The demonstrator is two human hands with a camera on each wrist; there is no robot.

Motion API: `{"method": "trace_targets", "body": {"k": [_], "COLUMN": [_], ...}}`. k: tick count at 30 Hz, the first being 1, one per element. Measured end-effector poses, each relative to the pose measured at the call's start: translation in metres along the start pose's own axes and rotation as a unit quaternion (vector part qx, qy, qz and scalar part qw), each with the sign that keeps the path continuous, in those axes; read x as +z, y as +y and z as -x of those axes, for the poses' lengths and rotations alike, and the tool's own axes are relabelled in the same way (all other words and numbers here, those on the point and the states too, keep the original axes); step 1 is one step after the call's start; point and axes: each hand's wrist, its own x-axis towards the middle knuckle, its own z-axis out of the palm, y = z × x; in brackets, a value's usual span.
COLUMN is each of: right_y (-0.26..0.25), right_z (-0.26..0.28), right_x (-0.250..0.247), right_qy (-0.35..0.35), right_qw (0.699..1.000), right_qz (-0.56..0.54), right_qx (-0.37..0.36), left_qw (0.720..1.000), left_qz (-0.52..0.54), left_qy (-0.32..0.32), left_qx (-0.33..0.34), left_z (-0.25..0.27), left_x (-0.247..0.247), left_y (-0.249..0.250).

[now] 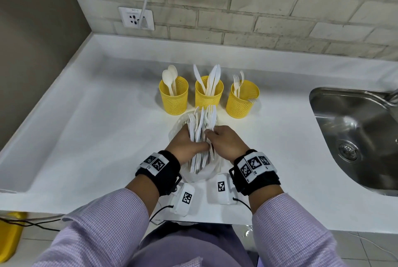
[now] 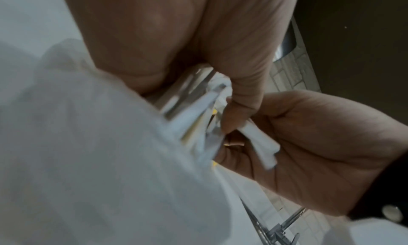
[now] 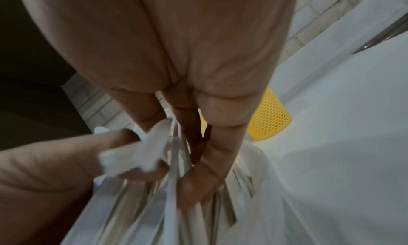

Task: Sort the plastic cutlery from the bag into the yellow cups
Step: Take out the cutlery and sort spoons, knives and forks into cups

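Three yellow mesh cups stand in a row: the left cup [image 1: 173,100] holds spoons, the middle cup [image 1: 208,97] knives, the right cup [image 1: 241,103] forks. In front of them a bundle of white cutlery [image 1: 201,122] sticks out of a clear plastic bag [image 1: 205,175]. My left hand [image 1: 187,143] grips the bundle from the left, thumb across it. My right hand [image 1: 219,137] pinches pieces at the bundle's right side. In the left wrist view the left thumb [image 2: 243,98] presses the cutlery [image 2: 194,114] beside the bag [image 2: 88,152]. In the right wrist view my right fingers [image 3: 209,152] reach into the cutlery [image 3: 159,205].
A steel sink [image 1: 355,129] is sunk into the white counter [image 1: 86,129] at the right. A wall socket [image 1: 136,18] with a cable plugged in sits on the brick wall behind. The right yellow cup [image 3: 270,119] shows beyond my right fingers.
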Motion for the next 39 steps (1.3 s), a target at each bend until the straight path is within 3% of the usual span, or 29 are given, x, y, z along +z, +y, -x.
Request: {"method": "trace_targets", "body": {"k": [7, 12, 17, 23, 26, 32, 39], "right_y": [0.009, -0.006, -0.02, -0.029, -0.035, -0.069, -0.093], "right_z": [-0.004, 0.002, 0.013, 0.008, -0.001, -0.006, 0.006], "right_x": [0.011, 0.013, 0.009, -0.001, -0.008, -0.028, -0.017], "right_qy": [0.031, -0.037, -0.051, 0.038, 0.073, 0.126, 0.174], "right_qw": [0.996, 0.995, 0.988, 0.977, 0.978, 0.973, 0.91], "right_qz": [-0.068, -0.075, -0.124, -0.201, -0.197, 0.025, 0.211], "right_qx": [0.037, 0.063, 0.079, 0.055, -0.009, -0.194, -0.311], "left_qw": [0.999, 1.0, 0.996, 0.994, 0.996, 0.996, 0.988], "left_qz": [0.039, 0.007, 0.029, 0.037, 0.028, 0.017, -0.006], "left_qy": [-0.005, 0.0, 0.09, 0.098, 0.086, 0.038, 0.072], "left_qx": [0.014, 0.031, 0.008, 0.0, 0.013, 0.078, 0.134], "left_z": [0.003, 0.003, 0.002, 0.002, 0.002, 0.004, -0.002], "left_x": [0.004, 0.005, 0.007, 0.002, 0.002, 0.006, 0.0], "left_y": [0.002, -0.002, -0.005, -0.002, 0.005, 0.018, 0.043]}}
